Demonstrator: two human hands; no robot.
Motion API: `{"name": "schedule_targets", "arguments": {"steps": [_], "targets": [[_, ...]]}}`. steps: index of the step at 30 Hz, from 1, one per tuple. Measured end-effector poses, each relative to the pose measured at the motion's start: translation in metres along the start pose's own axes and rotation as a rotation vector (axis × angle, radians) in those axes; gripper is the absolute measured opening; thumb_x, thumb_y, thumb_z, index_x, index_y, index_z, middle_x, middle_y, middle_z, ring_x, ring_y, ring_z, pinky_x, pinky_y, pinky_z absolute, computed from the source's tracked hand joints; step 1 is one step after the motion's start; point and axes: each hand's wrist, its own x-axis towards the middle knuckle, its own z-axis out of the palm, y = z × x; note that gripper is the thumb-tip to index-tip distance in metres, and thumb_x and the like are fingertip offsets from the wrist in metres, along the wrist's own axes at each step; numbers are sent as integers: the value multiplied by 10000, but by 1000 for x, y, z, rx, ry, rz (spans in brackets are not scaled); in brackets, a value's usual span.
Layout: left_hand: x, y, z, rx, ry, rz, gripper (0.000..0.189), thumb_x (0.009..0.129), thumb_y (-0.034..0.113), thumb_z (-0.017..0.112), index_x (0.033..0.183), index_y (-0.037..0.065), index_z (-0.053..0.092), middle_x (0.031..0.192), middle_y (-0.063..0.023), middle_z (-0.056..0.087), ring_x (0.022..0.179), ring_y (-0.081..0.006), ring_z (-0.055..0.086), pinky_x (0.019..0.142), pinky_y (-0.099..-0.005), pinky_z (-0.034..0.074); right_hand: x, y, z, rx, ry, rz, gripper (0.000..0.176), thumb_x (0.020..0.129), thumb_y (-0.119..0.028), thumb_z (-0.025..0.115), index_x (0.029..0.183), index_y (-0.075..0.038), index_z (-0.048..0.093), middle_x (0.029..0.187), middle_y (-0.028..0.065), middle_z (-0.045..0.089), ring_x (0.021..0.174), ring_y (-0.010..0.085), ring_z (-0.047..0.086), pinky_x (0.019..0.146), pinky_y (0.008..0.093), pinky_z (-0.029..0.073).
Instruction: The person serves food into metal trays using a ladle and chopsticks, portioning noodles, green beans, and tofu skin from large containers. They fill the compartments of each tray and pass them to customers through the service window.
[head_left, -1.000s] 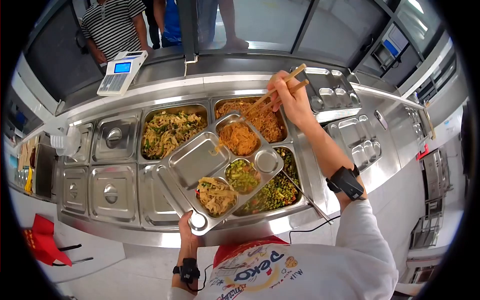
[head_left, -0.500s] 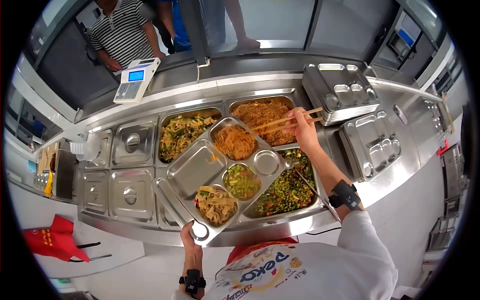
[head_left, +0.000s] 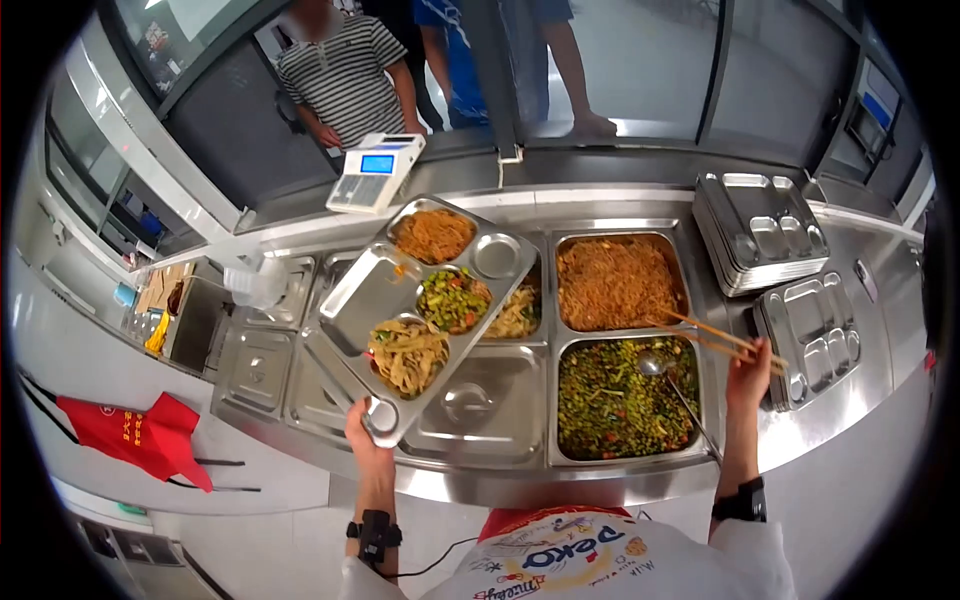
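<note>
My left hand (head_left: pixel 368 430) grips the lower corner of a metal compartment tray (head_left: pixel 350 300), held up over the counter. The tray bears orange noodles (head_left: pixel 434 236), diced green vegetables (head_left: pixel 453 300) and pale sliced food (head_left: pixel 408 358); its round compartment looks bare. My right hand (head_left: pixel 748 376) is closed around wooden chopsticks (head_left: pixel 722 340), whose tips lie at the lower right of the noodle pan (head_left: pixel 615 282). Below it is a pan of green diced vegetables (head_left: pixel 610 400) with a metal ladle (head_left: pixel 684 396) resting in it.
Stacked metal trays (head_left: pixel 768 225) and a lower stack (head_left: pixel 815 335) stand at the right. A scale (head_left: pixel 376 175) is on the back ledge, with people (head_left: pixel 345 75) behind it. Lidded pans (head_left: pixel 258 370) are at the left; a red apron (head_left: pixel 140 430) hangs farther left.
The view has turned left. The chopsticks have left the held tray and moved right to the noodle pan. The held tray has moved left relative to the pans.
</note>
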Motion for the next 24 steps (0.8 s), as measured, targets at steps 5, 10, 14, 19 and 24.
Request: {"name": "schedule_targets", "arguments": {"steps": [5,10,14,19,24], "targets": [[93,79,27,-59,-167,79,245,865,295,543,950,66,554,890,-39,600,860,-155,586,749,-307,484,-59,1,2,-31,111,-167,216,924,-298,468,826,-114,526,791,14,534,627,84,508,482,202,394],[192,128,32,-123,-278,131,290,886,296,520,1022,40,540,956,-45,600,862,-169,596,766,-328,495,-111,19,32,-9,167,-210,248,930,-314,445,808,-109,513,813,23,542,617,85,515,469,203,400],[226,140,47,-211,-332,135,321,882,273,531,1089,29,515,1022,-72,593,909,-203,590,790,-336,492,-148,23,31,0,209,-249,272,931,-343,426,813,-114,514,830,29,551,636,87,533,477,199,432],[274,143,54,-290,-338,138,328,879,276,537,1088,25,511,1039,-75,583,920,-217,584,805,-348,489,-176,10,32,-31,289,-328,276,931,-343,408,824,-114,516,866,40,566,656,83,542,486,193,452],[304,138,59,-352,-350,107,410,865,282,558,1158,6,483,1133,-97,558,1004,-239,557,875,-371,464,-200,3,17,-54,285,-385,276,928,-348,396,850,-110,511,898,62,567,686,108,545,530,219,476]]}}
